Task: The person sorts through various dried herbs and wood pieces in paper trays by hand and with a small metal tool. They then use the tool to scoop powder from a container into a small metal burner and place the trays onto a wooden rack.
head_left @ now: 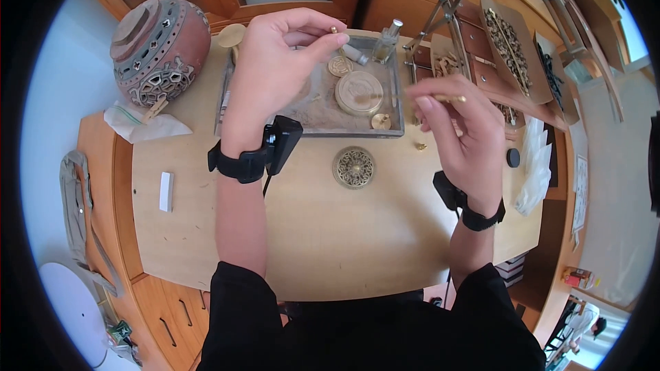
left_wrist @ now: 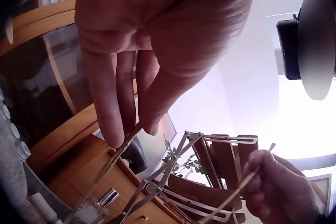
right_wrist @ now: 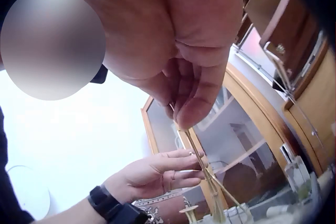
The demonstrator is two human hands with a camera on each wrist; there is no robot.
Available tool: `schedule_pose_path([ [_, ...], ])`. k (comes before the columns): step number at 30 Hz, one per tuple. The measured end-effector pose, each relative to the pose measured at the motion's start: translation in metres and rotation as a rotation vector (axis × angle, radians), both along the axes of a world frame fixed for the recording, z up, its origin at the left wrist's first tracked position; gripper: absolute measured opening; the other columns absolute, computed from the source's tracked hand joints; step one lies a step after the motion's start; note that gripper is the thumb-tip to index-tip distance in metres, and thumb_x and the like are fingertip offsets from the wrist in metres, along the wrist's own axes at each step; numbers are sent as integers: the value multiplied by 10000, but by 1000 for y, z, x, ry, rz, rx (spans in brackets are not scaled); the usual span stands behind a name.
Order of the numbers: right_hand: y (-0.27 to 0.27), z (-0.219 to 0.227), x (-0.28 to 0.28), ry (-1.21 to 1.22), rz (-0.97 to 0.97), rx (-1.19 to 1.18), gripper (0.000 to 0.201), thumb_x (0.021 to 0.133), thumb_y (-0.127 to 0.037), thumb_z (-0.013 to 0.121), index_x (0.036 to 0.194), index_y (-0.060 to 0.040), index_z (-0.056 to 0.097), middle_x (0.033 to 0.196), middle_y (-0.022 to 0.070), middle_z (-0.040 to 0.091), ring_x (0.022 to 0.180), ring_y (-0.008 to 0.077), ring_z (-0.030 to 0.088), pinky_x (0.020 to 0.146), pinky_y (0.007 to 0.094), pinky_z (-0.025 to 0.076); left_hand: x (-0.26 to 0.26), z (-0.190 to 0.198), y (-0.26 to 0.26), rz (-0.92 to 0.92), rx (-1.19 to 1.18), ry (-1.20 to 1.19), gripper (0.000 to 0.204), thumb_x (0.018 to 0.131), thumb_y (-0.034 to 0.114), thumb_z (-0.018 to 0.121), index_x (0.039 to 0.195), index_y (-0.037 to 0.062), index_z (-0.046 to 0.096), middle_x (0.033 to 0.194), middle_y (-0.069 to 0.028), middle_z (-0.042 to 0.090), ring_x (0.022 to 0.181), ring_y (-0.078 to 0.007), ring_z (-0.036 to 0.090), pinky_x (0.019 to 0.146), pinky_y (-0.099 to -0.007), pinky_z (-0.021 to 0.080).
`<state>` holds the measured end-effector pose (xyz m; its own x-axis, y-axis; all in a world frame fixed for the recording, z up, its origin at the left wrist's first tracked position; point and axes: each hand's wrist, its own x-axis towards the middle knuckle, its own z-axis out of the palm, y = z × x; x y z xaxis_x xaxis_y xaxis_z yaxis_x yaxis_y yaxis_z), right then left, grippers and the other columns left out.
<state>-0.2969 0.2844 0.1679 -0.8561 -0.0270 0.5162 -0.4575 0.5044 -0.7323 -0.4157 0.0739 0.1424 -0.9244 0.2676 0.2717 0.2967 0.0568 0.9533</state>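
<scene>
My left hand (head_left: 278, 58) is raised over the back left of the grey tray (head_left: 289, 130). Its thumb and fingertips pinch a thin brass stick (left_wrist: 102, 174) that slants down toward the tray. To the right, my right hand (head_left: 467, 127) pinches a slim brass-handled tool (head_left: 450, 98) between thumb and fingers. Its far end widens like a brush in the right wrist view, blurred over the tray. Inside the tray sit a round dish of pale powder (head_left: 359, 93), a patterned brass disc (head_left: 340, 66) and a small knobbed brass lid (head_left: 380, 121).
A pierced round brass lid (head_left: 354, 167) lies in front of the tray. A glass bottle (head_left: 386, 45) stands at its back right corner. A clay pot (head_left: 161, 51) is at left, a folding rack (head_left: 481, 62) at right. A white block (head_left: 166, 191) lies near the left edge.
</scene>
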Motion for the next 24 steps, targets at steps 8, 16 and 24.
schedule_pose_path([
  [8,1,-6,-37,126,-85,331,119,926,-25,661,1041,-45,685,852,109,646,689,271,619,603,363,491,-3,-3,-1,58,-34,34,145,900,73,762,1014,-10,728,955,-69,752,855,-100,709,796,-254,587],
  [16,4,-22,-41,66,-85,466,159,919,-36,665,1071,-74,693,945,102,667,768,316,656,646,393,523,-5,-4,1,103,-72,33,169,908,67,748,1050,-23,728,953,-77,752,863,-109,712,811,-254,584],
  [24,2,-43,-56,14,-179,175,130,942,-11,634,1053,-7,701,884,151,705,691,243,685,612,336,536,-10,-14,3,97,-76,118,203,920,84,735,1089,-27,732,953,-83,754,883,-110,714,831,-247,576],
])
